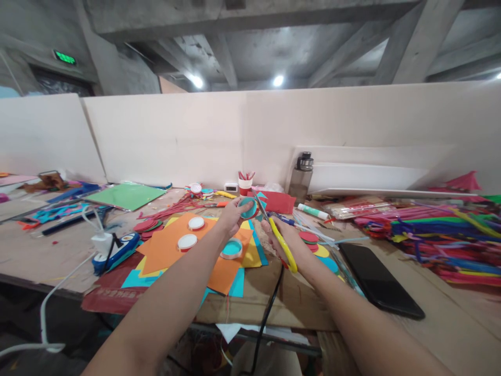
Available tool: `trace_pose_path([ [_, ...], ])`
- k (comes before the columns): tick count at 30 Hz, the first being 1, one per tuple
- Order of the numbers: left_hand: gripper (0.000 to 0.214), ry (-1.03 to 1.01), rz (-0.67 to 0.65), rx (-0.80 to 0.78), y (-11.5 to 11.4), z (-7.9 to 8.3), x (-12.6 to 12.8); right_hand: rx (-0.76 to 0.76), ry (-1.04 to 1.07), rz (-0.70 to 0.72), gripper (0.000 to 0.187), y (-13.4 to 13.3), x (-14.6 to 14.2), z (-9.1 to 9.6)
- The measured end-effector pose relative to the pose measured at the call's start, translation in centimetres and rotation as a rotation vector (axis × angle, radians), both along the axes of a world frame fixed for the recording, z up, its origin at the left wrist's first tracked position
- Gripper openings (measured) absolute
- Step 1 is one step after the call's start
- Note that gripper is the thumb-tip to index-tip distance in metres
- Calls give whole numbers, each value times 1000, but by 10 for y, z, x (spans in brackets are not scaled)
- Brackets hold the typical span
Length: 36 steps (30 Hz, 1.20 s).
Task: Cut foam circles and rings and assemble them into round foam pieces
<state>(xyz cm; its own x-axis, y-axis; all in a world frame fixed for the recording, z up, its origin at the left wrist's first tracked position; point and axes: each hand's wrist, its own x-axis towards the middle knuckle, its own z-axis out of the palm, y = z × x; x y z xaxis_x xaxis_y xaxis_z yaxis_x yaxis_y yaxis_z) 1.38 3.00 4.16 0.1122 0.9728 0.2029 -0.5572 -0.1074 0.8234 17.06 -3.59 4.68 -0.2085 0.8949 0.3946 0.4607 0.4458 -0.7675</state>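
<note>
Above the middle of the table, my left hand (234, 214) grips a round blue paper piece (247, 209) that has some red at its edge. My right hand (282, 237) is closed around scissors with yellow handles (285, 245), whose blades point up and left beside the paper. A small blue paper scrap (261, 196) shows by the blades. Below my left hand, orange paper sheets (168, 248) lie over yellow and blue ones. On them rest two white round lids (187, 242) and a white ring-shaped lid (231, 248) with blue inside.
A black phone (379, 279) and pipe cleaners (434, 230) lie at the right. A bottle (301, 177) stands by the white partition (176, 136). At the left sit a blue power strip (117, 253) and a green sheet pack (127, 195). Red paper discs (147, 226) lie beside the sheets.
</note>
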Motion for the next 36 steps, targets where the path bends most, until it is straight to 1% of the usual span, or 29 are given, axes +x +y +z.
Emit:
trace_pose_path([
  [4, 31, 19, -13, -14, -1, 2, -1, -5, -16, 6, 37, 3, 3, -4],
  [7, 29, 22, -21, -14, 3, 1, -2, 9, -38, 12, 35, 4, 5, -7],
  [14, 24, 17, -34, 1, 7, 0, -4, 65, -103, 7, 34, 0, 4, 0],
  [17, 24, 24, -44, 22, 5, 1, -4, 107, -92, 11, 32, 1, 4, 0],
  [19, 25, 28, -51, 29, 5, 1, -4, 121, -98, 2, 34, 2, 4, -2],
  [23, 26, 47, -58, 28, 5, 1, -4, 116, -107, 10, 37, 1, 4, -3],
  [28, 29, 89, -59, 46, 4, 4, -8, 86, -108, -18, 37, 0, 4, 0],
  [31, 30, 119, -58, 54, 4, 5, -10, 66, -107, -12, 35, 0, 3, -1],
  [36, 32, 183, -109, 110, 5, 6, -16, 52, -85, -19, 35, 0, 2, -5],
])
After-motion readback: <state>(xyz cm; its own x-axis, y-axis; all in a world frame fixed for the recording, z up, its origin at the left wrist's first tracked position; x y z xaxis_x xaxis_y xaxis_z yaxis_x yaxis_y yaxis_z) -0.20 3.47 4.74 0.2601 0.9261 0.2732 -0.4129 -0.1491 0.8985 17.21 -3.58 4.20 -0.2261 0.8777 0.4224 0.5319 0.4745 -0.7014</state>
